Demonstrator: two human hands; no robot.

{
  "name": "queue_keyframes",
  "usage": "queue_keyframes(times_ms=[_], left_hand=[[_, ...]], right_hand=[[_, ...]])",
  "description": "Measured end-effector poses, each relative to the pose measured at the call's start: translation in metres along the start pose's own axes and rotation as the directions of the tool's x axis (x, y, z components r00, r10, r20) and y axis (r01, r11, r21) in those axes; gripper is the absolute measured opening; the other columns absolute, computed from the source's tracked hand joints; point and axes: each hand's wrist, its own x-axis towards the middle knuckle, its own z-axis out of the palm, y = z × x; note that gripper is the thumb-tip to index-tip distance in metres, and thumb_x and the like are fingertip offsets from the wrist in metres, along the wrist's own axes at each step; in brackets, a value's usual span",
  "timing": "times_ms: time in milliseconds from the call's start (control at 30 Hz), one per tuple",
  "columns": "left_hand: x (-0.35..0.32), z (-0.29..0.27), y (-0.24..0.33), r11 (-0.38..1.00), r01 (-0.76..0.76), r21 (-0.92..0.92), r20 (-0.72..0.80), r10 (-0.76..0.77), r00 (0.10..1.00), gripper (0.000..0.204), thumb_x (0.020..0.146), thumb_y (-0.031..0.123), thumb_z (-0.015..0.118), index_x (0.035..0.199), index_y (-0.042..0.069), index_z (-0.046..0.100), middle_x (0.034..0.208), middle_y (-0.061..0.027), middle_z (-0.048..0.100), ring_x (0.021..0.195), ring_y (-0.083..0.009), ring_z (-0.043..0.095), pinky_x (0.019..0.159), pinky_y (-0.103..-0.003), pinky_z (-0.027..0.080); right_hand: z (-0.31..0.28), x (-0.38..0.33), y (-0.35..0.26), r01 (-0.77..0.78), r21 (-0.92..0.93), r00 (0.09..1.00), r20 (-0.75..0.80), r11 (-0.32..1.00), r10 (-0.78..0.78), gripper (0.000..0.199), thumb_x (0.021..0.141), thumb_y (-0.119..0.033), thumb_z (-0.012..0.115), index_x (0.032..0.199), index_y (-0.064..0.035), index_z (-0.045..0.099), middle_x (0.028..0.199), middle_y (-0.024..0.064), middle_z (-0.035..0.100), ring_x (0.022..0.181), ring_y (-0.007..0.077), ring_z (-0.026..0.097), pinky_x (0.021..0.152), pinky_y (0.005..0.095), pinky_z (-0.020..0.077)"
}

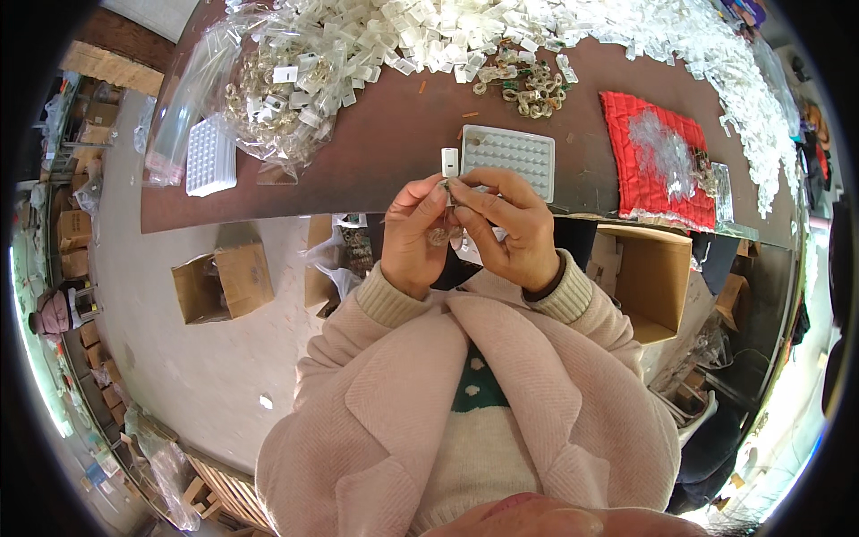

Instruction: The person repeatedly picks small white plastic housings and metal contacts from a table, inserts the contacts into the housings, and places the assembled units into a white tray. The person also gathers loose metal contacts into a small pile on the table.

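My left hand (413, 234) and my right hand (507, 230) meet at the near edge of the brown table (394, 134), fingertips pinched together on a small metal ring piece (447, 186). A small clear piece (440, 235) hangs between my palms. Just beyond my fingers lie a small white plastic clip (450, 161) and a white dimpled tray (508, 158). Both wrists wear pale pink sleeves.
A heap of white plastic clips (465, 36) covers the table's far side. Gold rings (530, 89) lie loose and in a clear bag (268, 98). A second white tray (210, 157) sits left, a red quilted cloth (658, 161) right. Open cardboard boxes (224, 282) stand on the floor.
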Motion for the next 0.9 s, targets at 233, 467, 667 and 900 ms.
queue_keyframes(times_ms=[233,467,667,900], left_hand=[[-0.002,0.005,0.0,0.993,0.116,-0.026,0.139,-0.111,0.984,0.017,0.096,0.009,0.068,0.112,0.003,0.066,0.106,-0.0133,0.072,0.09,-0.0241,0.07,0.082,-0.037,0.055],[-0.003,0.011,0.0,0.985,0.141,-0.099,0.108,-0.13,0.986,0.023,0.098,0.018,0.066,0.116,0.004,0.065,0.098,-0.0055,0.069,0.082,-0.015,0.062,0.08,-0.034,0.052],[-0.005,0.01,0.0,0.972,0.173,-0.157,0.152,-0.15,0.977,0.029,0.101,0.019,0.059,0.128,0.008,0.056,0.114,-0.0026,0.064,0.106,-0.0161,0.062,0.098,-0.034,0.049],[-0.005,0.001,-0.009,0.972,0.162,-0.167,0.174,-0.133,0.976,0.031,0.104,0.024,0.056,0.132,0.01,0.056,0.126,-0.0053,0.062,0.122,-0.0216,0.057,0.11,-0.043,0.043]], right_hand=[[-0.007,0.014,0.006,-0.606,0.563,0.758,0.194,0.562,0.623,0.022,0.096,-0.004,0.067,0.117,0.0039,0.067,0.097,0.0042,0.069,0.087,0.0074,0.064,0.071,0.025,0.0539],[-0.002,0.008,0.009,-0.1,0.395,0.991,-0.045,0.913,0.128,0.019,0.087,0.009,0.069,0.105,0.0028,0.069,0.105,0.0143,0.072,0.094,0.016,0.068,0.077,0.0282,0.0558],[-0.005,0.01,0.016,0.146,0.316,0.989,-0.045,0.938,-0.139,0.03,0.076,0.011,0.074,0.103,-0.0012,0.073,0.11,0.0139,0.071,0.102,0.0278,0.07,0.087,0.0342,0.0566],[0.006,0.008,0.016,0.203,0.194,0.975,-0.132,0.96,-0.18,0.027,0.075,0.011,0.071,0.099,-0.0004,0.069,0.106,0.0142,0.07,0.101,0.0304,0.07,0.086,0.0367,0.0564]])
